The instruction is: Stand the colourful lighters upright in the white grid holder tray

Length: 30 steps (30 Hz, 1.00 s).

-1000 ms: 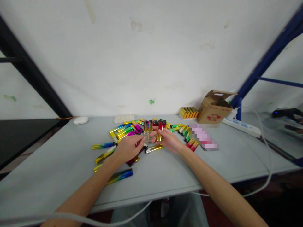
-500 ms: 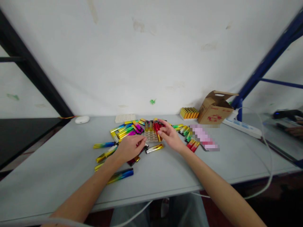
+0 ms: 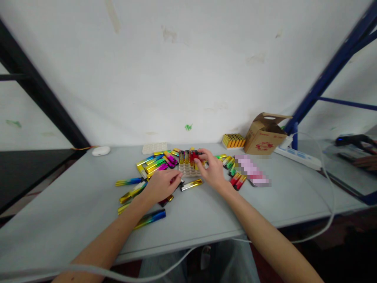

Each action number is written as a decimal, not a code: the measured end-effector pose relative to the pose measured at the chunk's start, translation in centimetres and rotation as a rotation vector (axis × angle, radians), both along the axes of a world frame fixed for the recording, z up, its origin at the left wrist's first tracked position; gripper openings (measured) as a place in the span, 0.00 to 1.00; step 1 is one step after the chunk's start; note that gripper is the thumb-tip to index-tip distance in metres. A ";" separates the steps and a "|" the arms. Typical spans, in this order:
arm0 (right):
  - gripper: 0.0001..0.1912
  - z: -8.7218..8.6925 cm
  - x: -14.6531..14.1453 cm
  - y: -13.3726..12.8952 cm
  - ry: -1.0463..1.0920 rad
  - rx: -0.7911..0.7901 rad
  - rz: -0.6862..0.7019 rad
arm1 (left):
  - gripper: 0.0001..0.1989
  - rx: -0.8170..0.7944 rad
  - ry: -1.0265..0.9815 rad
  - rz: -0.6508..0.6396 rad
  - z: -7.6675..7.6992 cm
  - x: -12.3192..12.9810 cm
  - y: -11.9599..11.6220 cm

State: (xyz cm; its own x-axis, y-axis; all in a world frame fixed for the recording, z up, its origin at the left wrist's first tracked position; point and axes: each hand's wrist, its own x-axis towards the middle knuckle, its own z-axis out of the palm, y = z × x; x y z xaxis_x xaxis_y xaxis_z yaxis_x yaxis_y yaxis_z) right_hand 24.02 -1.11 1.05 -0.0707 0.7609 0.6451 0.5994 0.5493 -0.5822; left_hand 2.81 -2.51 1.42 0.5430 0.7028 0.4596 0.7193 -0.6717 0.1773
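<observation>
A pale tray with round pockets sits on the table, with a few lighters standing upright along its back row. My right hand pinches a red and gold lighter, held upright at the tray's back row between thumb and fingers. At the tray's left front corner is my left hand, its fingers curled together; what they grip, if anything, is hidden. Loose metallic lighters lie around and under my left hand. A silver and gold lighter rests in front of the tray.
Further right lie red lighters beside a blurred pink object. Along the wall stand a filled tray of yellow lighters, an open cardboard box, a power strip, another pale tray and a white case. A white cable hangs at right.
The red lighter in my right hand has gone from tilted over the tray to upright at its back row. My left hand has stayed in place.
</observation>
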 end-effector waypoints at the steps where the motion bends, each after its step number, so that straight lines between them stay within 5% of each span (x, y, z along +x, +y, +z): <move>1: 0.16 0.0 -0.1 0.3 -0.037 0.027 0.016 | 0.17 0.002 -0.001 -0.001 0.0 0.0 0.0; 10: 0.11 -0.6 -1.4 2.8 -0.284 0.167 0.036 | 0.16 0.002 -0.008 0.004 -0.1 -0.1 0.0; 22: 0.11 -1.1 -1.7 3.2 -0.299 0.155 0.106 | 0.16 0.005 -0.002 -0.002 0.0 -0.1 0.0; 30: 0.12 -0.9 -1.3 3.2 -0.346 0.215 -0.004 | 0.17 -0.017 0.004 -0.004 -0.1 -0.2 0.2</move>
State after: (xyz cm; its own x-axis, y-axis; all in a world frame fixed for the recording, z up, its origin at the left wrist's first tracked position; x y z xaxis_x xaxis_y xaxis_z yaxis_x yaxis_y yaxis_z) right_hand 22.73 2.06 0.11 -0.3085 0.6118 0.7284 0.7422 0.6337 -0.2180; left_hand 2.58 -2.30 1.28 0.5476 0.7083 0.4455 0.7174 -0.6714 0.1857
